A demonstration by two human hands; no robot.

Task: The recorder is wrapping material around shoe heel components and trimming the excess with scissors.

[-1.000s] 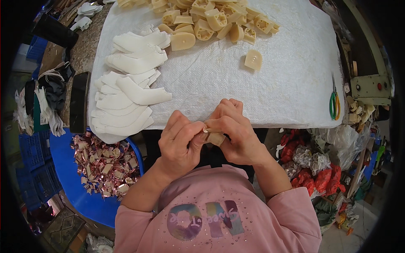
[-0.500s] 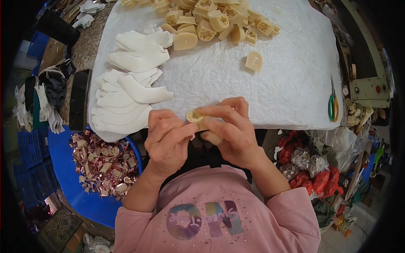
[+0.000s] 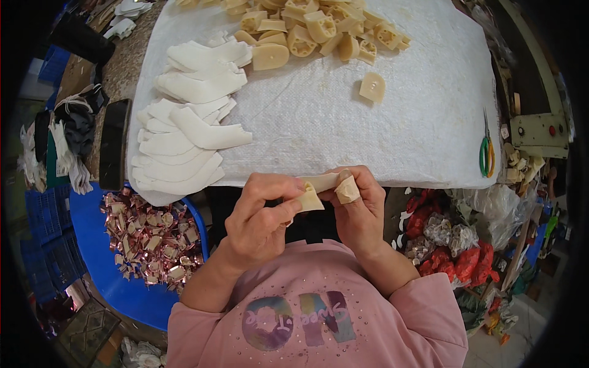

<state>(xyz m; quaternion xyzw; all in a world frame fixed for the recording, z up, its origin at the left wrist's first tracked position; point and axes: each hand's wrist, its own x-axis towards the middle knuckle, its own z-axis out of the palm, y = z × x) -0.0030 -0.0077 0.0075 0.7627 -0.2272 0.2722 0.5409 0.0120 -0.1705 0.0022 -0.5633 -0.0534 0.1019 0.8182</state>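
Note:
In front of my body, at the near edge of the table, my left hand [image 3: 262, 211] pinches a tan moulded shoe heel [image 3: 310, 200]. A narrow off-white strip [image 3: 321, 181] spans from the heel to my right hand [image 3: 361, 214], whose thumb and fingers are closed on its far end. Beige tape [image 3: 347, 190] is wrapped round my right thumb. Fingers partly hide the heel and strip. To the left, curved white cover pieces [image 3: 181, 141] lie overlapped in a stack. A single tan heel [image 3: 372, 87] rests apart on the white sheet.
More tan heels [image 3: 300, 40] are heaped at the table's far side, which a white woven sheet [image 3: 343, 122] covers. Green-and-orange-handled scissors [image 3: 486, 156] lie at the right edge. A black phone [image 3: 115, 144] is at the left. Below it, a blue tub [image 3: 92, 245] holds many pinkish metallic pieces [image 3: 153, 239].
Both hands have moved slightly nearer my body and turned. My right hand has shifted right from the heel, and the strip now shows stretched between the hands.

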